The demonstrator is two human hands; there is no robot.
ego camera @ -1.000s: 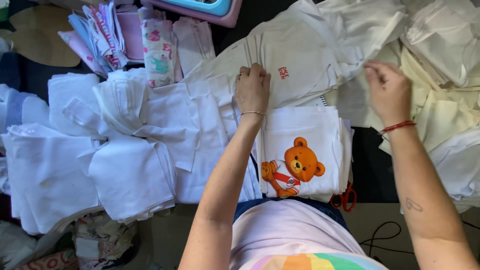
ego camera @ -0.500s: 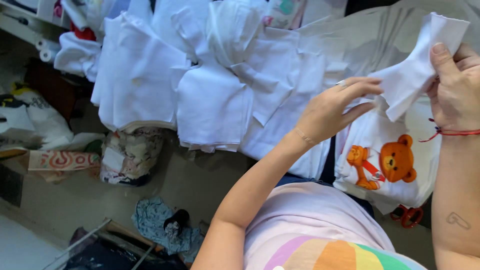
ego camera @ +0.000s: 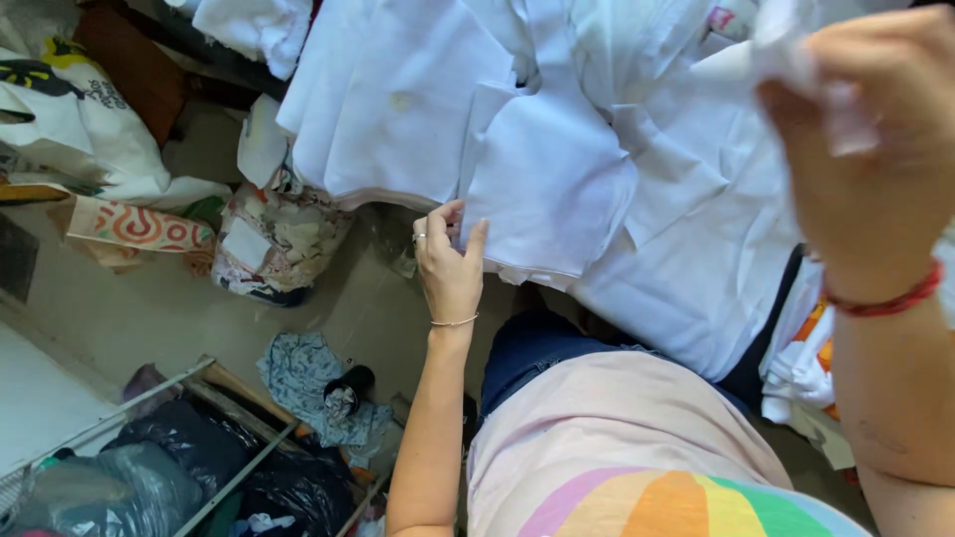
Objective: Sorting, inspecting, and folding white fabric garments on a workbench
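Heaped white cloth pieces are covering the table (ego camera: 766,328) in front of you, its dark edge showing only at the right, and they are hanging over its near side so each edge is easy to reach from where you are sitting. Your left hand (ego camera: 450,264) is reaching up to the nearest folded white piece (ego camera: 547,189), thumb and forefinger closing on its lower left edge while the other fingers (ego camera: 476,239) are lying loosely curled beside it; it looks like a light pinch to lift or separate that one layer, not a full grasp. Your right hand (ego camera: 865,149) is raised close to the camera and blurred, its fingers closing around a small crumpled white cloth (ego camera: 786,50), held up off the pile. Around the folded piece, larger white garments (ego camera: 398,99) are lying overlapped toward the far side. Below the table edge, a bag stuffed with fabric scraps (ego camera: 274,244) is sitting on the floor (ego camera: 149,318), with a patterned bag (ego camera: 139,227) to its left and a blue rag (ego camera: 303,373) lying nearer your knee.
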